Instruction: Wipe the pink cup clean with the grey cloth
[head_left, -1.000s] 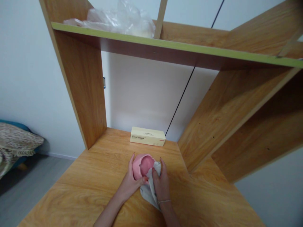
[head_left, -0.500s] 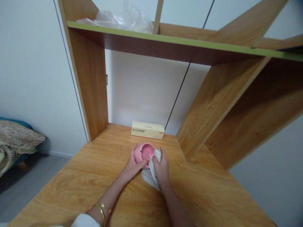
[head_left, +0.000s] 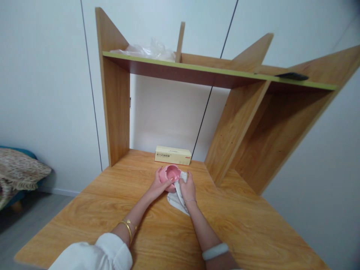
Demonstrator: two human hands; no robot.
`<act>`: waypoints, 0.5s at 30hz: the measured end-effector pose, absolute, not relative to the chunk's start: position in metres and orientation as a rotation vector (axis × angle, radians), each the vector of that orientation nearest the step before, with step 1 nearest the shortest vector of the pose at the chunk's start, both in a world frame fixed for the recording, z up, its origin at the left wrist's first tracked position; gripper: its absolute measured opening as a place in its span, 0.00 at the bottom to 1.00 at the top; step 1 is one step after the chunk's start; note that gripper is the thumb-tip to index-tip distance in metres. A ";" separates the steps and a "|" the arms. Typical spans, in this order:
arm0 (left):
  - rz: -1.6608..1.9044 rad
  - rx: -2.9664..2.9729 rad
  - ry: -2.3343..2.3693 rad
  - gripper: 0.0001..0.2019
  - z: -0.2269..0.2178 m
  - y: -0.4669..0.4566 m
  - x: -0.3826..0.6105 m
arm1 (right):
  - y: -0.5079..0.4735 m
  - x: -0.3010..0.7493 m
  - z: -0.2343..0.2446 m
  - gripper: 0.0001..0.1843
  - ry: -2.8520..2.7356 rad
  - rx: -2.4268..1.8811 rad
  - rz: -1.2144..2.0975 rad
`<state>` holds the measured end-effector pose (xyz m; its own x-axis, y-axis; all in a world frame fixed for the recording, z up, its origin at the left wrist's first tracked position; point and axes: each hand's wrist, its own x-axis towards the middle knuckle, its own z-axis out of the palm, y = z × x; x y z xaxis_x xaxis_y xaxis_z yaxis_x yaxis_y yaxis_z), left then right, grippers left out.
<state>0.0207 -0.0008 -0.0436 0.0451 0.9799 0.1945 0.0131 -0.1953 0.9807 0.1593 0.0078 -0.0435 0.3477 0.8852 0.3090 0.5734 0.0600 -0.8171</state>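
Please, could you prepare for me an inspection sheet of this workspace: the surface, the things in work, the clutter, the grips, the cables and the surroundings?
Surface: wooden desk with visible grain.
Things in work: pink container, opening visible; pale cloth at its rim, hanging below.
Clutter: cream box at the desk's back; clear plastic bag and dark flat item on the shelf.
Left grip: holds the container's side, thumb at the rim.
Right grip: holds the cloth against the container.
Cables: nothing seen.
Surroundings: white wall; fringed fabric at far left.
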 end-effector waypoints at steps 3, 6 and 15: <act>1.306 1.375 1.095 0.47 -0.043 0.000 0.021 | 0.008 0.159 -0.042 0.34 -1.342 -1.639 0.384; 1.322 1.364 1.101 0.45 -0.042 0.001 0.022 | 0.006 0.158 -0.040 0.34 -1.353 -1.660 0.363; 1.377 1.310 1.188 0.31 -0.033 -0.002 0.027 | -0.004 0.159 -0.015 0.36 -1.490 -1.845 0.236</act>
<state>0.0270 -0.0015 -0.0329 -0.0674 0.9836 0.1674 0.0208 -0.1664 0.9858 0.1595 -0.0043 -0.0150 0.3085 0.9035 0.2976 0.7674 -0.0515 -0.6391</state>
